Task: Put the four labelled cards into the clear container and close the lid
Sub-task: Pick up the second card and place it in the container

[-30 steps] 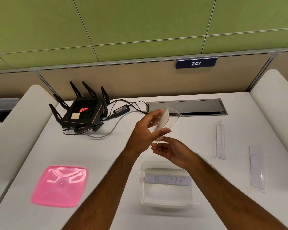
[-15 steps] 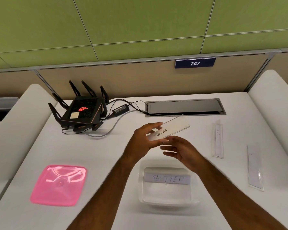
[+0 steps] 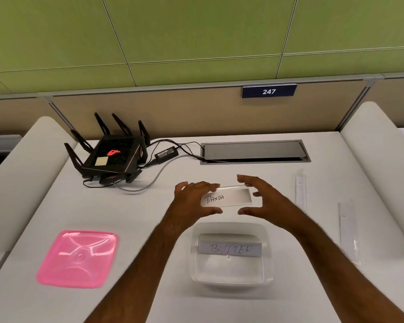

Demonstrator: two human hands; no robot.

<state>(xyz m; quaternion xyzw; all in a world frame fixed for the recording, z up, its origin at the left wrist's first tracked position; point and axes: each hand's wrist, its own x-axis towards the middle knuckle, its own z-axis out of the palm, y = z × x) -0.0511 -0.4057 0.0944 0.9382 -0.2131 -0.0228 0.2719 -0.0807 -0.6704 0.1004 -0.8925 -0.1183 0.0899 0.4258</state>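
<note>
From the head view, our left hand point(image 3: 191, 201) pinches the card reading "PANDA" point(image 3: 229, 198) in its grip above the bench's point(image 3: 149, 217) middle; our right hand point(image 3: 264, 201) hovers wide beside it; the "BUTTER" card point(image 3: 230, 249) lies in the clear container point(image 3: 231, 279) near the front edge; a sign point(image 3: 269, 91) reads "247".

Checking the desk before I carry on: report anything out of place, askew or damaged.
Nothing looks spilled or damaged. The clear plastic container stands open, its pink square lid lying flat to its left. Two sleeved white cards lie apart on the right. The left hand holds the PANDA card level.
</note>
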